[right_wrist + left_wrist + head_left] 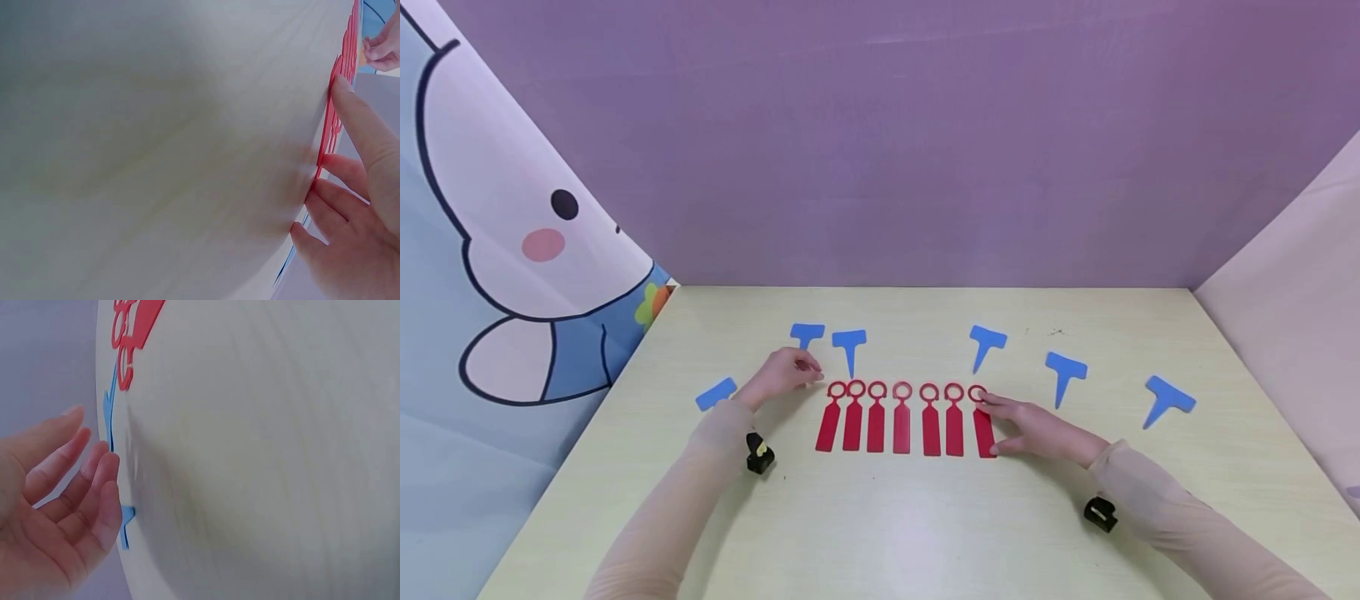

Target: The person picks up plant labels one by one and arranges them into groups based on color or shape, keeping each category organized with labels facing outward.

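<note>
Several flat red tags with ring tops lie side by side in a row, such as the middle red tag (902, 421). My right hand (1037, 427) is at the row's right end, its fingertips on the ring and its thumb at the lower edge of the rightmost red tag (984, 435). In the right wrist view, the fingers (353, 119) lie fairly straight against the red. My left hand (781, 377) hovers just left of the row, fingers loosely bent and holding nothing. Behind it lies a blue T-shaped label (807, 332), its stem partly hidden by the hand.
More blue T-shaped labels are spread around the row: one label (850, 342) behind it, another label (987, 339) farther right, and a label (717, 393) by the left wrist. The pale wooden table (850, 533) meets a purple backdrop (925, 167).
</note>
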Available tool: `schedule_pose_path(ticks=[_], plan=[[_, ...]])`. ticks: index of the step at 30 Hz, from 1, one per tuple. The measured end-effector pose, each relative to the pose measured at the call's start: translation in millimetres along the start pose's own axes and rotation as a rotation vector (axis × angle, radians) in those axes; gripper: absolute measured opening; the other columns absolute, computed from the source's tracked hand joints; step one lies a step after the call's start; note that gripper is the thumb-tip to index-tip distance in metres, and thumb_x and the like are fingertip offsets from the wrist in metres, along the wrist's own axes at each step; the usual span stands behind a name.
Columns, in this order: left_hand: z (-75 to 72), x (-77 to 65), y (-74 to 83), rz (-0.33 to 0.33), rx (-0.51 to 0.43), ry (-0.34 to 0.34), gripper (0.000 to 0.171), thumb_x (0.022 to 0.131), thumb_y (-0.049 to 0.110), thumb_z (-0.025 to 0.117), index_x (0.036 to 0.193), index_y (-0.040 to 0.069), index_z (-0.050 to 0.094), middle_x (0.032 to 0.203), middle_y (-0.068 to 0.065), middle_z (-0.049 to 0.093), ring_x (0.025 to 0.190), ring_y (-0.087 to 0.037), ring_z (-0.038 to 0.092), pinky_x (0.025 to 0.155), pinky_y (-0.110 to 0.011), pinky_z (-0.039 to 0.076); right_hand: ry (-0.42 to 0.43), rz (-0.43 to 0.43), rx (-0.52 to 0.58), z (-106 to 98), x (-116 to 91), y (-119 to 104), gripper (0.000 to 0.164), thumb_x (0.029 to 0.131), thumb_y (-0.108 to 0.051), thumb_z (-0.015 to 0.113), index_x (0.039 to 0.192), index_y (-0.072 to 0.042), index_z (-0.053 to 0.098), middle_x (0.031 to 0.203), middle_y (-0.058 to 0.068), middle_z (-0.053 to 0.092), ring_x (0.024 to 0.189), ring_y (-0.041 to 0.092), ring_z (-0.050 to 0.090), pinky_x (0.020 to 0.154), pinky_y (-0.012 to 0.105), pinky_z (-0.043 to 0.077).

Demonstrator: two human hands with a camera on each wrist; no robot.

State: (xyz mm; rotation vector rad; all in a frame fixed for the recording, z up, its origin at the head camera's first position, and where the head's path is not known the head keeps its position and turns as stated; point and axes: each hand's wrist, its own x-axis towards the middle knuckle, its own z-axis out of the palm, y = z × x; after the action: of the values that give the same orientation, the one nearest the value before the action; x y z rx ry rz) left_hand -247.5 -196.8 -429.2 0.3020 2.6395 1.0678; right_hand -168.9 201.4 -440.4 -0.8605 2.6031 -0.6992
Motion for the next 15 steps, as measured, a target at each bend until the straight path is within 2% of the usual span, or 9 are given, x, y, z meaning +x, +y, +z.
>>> schedule_pose_path(ticks=[8,15], plan=[[-12.2,-9.3,-4.4,0.026,0.001,-0.010,0.017,0.082,0.010,0.062,0.094,-0.001,0.063,0.080,-0.008,0.060,0.069,-0.022,0.058,0.062,-0.031,0.050,0.006,0.016,0.009,0.0,-0.2,-0.5,0.068,0.073,-0.022,0.072,0.130,-0.001,0.042,0.138,0.017,0.034,0.124,0.038,0.030,0.091,0.039,0.042],[-23.7,-19.1,-14.7,0.068,0.078,0.015,0.019,0.081,0.012,0.062,0.095,-0.001,0.063,0.083,-0.006,0.061,0.074,-0.018,0.054,0.065,-0.028,0.046,0.003,0.016,0.011,-0.2,-0.3,-1.3,0.068,0.073,-0.021,0.072,0.130,-0.001,0.042,0.138,0.017,0.034,0.125,0.037,0.030,0.091,0.039,0.041]])
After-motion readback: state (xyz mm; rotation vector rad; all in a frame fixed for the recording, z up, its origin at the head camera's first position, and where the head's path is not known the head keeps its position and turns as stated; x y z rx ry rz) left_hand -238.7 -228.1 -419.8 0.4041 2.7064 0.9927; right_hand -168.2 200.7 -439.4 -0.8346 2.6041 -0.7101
